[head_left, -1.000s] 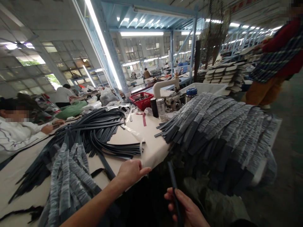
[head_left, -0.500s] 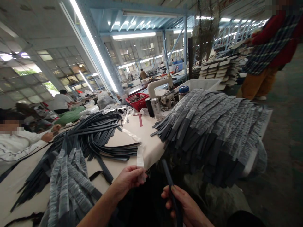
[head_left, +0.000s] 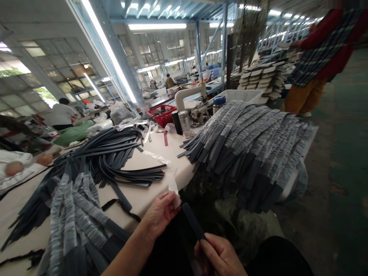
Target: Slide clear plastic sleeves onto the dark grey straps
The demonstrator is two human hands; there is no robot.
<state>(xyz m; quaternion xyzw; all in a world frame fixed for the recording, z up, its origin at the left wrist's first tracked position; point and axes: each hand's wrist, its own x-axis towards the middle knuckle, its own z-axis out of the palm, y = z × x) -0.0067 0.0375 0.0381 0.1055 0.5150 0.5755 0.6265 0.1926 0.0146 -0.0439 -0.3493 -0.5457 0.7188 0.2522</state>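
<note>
My left hand (head_left: 162,214) pinches the end of a strip of whitish translucent plastic film (head_left: 173,183), which trails back across the cream tabletop. Close by on the right, my right hand (head_left: 220,253) grips a flat dark grey strap (head_left: 193,221). The strap's free end points up and left, a little short of the film and my left fingers. On the table to the left lie a pile of bare dark straps (head_left: 115,142) and a bundle of film-wrapped straps (head_left: 71,214). Many more wrapped straps (head_left: 253,142) are heaped on the right.
Behind the table's far edge stand a sewing machine (head_left: 198,103), a red basket (head_left: 162,115), a glass jar (head_left: 184,122) and a blue-lidded bottle (head_left: 219,103). A co-worker's white sleeve (head_left: 17,165) is at the left edge. Another person (head_left: 319,65) stands at the right.
The strap in my right hand has moved left and down, so its tip is nearer the film. My left hand still holds the film. The camera view has shifted slightly.
</note>
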